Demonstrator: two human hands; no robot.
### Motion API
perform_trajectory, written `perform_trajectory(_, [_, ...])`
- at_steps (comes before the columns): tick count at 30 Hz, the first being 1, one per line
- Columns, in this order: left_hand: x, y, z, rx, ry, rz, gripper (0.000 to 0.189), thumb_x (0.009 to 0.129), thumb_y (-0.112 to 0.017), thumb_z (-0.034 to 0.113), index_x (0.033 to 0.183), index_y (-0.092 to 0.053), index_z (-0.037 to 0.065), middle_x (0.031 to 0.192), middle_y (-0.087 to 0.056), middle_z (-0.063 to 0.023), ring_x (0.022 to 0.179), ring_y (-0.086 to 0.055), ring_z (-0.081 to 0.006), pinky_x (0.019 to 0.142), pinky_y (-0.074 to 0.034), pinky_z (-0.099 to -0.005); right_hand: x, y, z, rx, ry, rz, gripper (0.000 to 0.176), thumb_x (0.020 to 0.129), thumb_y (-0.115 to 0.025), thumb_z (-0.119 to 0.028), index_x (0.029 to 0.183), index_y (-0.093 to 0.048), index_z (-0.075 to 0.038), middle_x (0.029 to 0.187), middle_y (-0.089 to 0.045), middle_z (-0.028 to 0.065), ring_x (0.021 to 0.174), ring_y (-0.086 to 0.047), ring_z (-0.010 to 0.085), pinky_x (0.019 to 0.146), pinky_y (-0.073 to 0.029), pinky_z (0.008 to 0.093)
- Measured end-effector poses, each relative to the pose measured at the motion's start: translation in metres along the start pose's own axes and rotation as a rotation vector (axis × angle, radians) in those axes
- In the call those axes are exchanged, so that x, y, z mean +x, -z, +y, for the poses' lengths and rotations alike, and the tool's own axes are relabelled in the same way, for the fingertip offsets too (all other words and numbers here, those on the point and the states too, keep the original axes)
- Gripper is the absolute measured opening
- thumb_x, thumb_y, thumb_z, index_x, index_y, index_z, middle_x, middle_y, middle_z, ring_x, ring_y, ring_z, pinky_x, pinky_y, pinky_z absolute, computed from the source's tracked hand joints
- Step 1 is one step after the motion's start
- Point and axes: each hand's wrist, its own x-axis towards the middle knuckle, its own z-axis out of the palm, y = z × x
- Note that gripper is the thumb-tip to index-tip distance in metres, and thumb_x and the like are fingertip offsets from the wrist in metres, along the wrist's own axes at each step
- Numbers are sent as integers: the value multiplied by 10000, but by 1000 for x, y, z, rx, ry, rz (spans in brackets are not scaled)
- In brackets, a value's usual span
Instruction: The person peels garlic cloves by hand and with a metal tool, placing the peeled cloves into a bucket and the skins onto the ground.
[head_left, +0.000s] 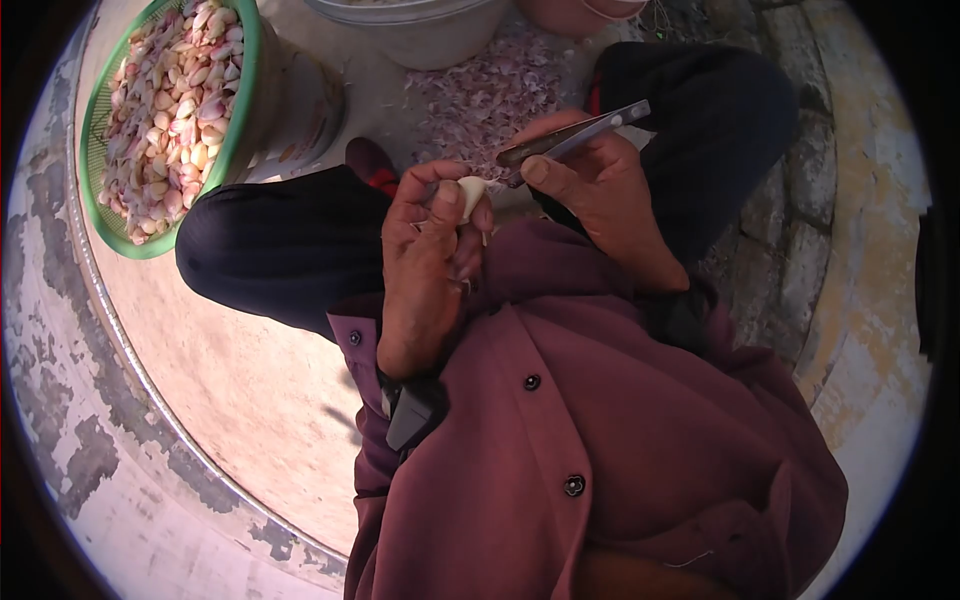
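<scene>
A pale, peeled-looking garlic clove [471, 194] is pinched between the thumb and fingers of my left hand [430, 240]. My right hand [605, 190] is wrapped round a small folding knife [580, 132], whose handle and metal part point up and to the right. The knife's near end lies just right of the clove, with a small gap between them. Part of the blade is hidden by my right thumb and fingers. Below both hands is the front of a maroon buttoned jacket [530, 420].
A green basket [252, 100] heaped with garlic cloves [175, 120] stands at the upper left, by my knee. Papery garlic skins [490, 95] litter the ground ahead. Beyond them are a whitish tub [425, 40] and a pinkish container [575, 18]. Stone blocks [805, 200] run along the right.
</scene>
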Motion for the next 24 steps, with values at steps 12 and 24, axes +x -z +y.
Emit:
perform_trajectory(12, [-3, 3, -5, -5, 45, -116, 183, 986, -556, 233, 1071, -557, 71, 749, -589, -37, 525, -381, -12, 457, -262, -160, -7, -8, 3, 90, 11, -11, 153, 888, -680, -71, 1015, -630, -2, 945, -661, 54, 873, -618, 95, 799, -498, 234])
perform_trajectory(24, [5, 0, -11, 173, -1, -5, 310, 969, -579, 315, 1120, -553, 45, 748, -567, 8, 528, -371, 4, 458, -276, -156, -5, -7, 2, 24, 66, 21, 176, 896, -685, -129, 1009, -625, -7, 936, -665, 58, 844, -616, 97, 778, -496, 231])
